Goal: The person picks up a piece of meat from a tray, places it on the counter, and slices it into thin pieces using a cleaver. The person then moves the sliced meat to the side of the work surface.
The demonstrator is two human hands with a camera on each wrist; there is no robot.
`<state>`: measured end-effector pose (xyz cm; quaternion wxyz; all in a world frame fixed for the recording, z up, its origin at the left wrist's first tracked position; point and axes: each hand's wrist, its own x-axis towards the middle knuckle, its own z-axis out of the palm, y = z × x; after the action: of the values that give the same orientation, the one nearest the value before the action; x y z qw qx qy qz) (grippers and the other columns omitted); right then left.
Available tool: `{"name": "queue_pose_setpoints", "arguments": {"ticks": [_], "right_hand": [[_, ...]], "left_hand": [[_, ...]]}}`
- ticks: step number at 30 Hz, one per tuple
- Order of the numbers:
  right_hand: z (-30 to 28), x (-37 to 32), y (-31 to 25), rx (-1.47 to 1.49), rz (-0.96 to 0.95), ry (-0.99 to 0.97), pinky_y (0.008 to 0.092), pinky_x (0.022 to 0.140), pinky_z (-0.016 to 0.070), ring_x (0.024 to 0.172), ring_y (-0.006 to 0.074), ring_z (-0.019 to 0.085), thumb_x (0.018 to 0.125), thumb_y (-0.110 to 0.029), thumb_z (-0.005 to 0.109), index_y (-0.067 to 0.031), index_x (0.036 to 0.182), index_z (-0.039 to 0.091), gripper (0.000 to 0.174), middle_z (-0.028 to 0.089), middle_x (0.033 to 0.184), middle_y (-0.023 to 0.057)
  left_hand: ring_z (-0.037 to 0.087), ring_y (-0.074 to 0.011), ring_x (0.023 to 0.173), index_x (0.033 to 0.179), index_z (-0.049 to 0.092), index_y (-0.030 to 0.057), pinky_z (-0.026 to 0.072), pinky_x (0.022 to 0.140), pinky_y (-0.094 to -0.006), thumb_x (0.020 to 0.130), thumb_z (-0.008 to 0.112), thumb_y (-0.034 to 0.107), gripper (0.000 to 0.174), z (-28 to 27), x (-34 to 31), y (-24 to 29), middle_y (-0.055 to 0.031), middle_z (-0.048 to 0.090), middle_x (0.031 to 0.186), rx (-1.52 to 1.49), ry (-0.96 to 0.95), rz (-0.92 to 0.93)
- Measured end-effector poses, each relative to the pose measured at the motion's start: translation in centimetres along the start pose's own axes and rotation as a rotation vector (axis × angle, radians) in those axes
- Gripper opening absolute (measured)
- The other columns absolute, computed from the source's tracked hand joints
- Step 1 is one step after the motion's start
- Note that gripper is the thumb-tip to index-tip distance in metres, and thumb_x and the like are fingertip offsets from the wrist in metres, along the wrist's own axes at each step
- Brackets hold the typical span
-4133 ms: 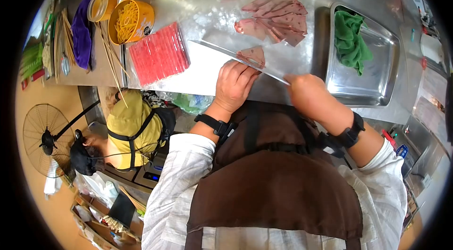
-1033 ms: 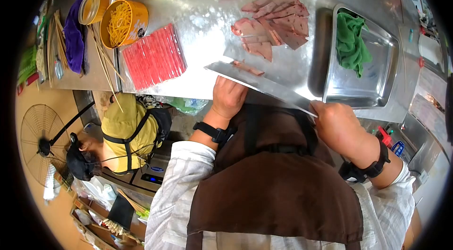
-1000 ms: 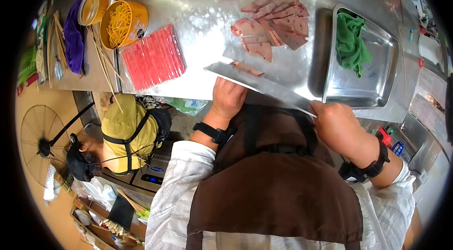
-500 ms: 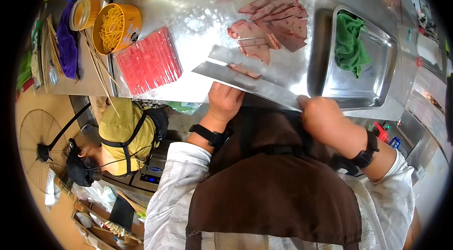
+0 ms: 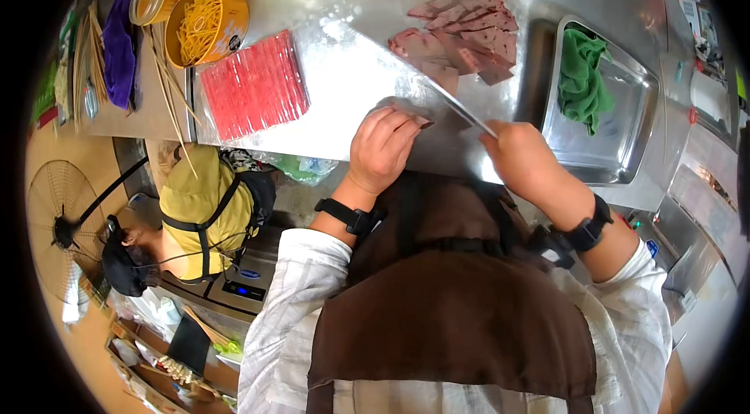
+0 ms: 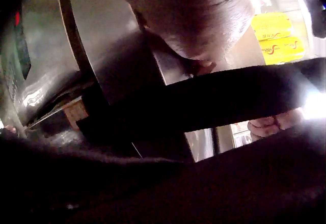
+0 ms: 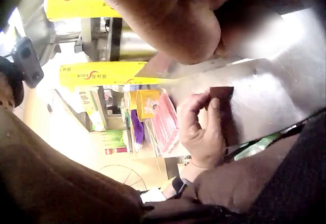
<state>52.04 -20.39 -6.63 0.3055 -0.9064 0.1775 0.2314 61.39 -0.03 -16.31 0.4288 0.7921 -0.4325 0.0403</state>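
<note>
My right hand (image 5: 522, 155) grips a kitchen knife (image 5: 462, 108) by the handle, its long blade slanting up and left over the steel counter. The left hand (image 5: 380, 145) pinches a small piece of pinkish-brown sliced meat (image 5: 423, 122) near the counter's front edge. In the right wrist view, the piece's dark face (image 7: 222, 92) shows at the left fingertips, and the blade (image 7: 159, 67) stands apart from it. Just beyond the knife lies a fanned pile of meat slices (image 5: 476, 31), some cut into strips. The left wrist view is mostly blocked by a dark strap.
A plastic-wrapped pack of pink-red sticks (image 5: 255, 86) lies left of the hands. Behind it stands an orange tub (image 5: 230, 23) of yellow strips, near wooden skewers (image 5: 168, 78) and a purple cloth (image 5: 121, 47). At right, a steel tray (image 5: 625, 144) holds a green cloth (image 5: 584, 82).
The knife has lifted off the cut piece and swung up and away from the left hand. The left hand has moved forward from behind the blade and now holds the piece.
</note>
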Motion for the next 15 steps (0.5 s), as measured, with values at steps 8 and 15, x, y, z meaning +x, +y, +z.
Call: {"name": "queue_pose_setpoints", "arguments": {"ticks": [8,15], "right_hand": [[-2.7,-5.7,-1.1,-0.106,-0.033,-0.076,0.0514,0.064,0.0506,0.071,0.0448,0.063,0.082,-0.005,0.056,0.0010,0.089,0.057,0.009,0.063,0.071,0.0251],[-3.6,-7.8,-1.1,-0.168,0.007,-0.144,0.0514,0.062,0.0498,0.069,0.0449,0.063,0.080,-0.003,0.055,0.0011,0.088,0.056,0.009,0.062,0.070,0.0250]], "left_hand": [[0.060,-0.0327,0.086,0.093,0.067,0.0022,0.0496,0.076,-0.0406,0.070,0.073,-0.002,0.024,0.2,-1.9,-0.3,-0.0111,0.062,0.092,0.035,-0.020,-0.036],[0.061,-0.0345,0.091,0.096,0.069,0.0027,0.0492,0.080,-0.0427,0.070,0.069,-0.001,0.026,0.2,-1.7,-0.3,-0.0115,0.065,0.096,0.046,-0.047,0.004]]}}
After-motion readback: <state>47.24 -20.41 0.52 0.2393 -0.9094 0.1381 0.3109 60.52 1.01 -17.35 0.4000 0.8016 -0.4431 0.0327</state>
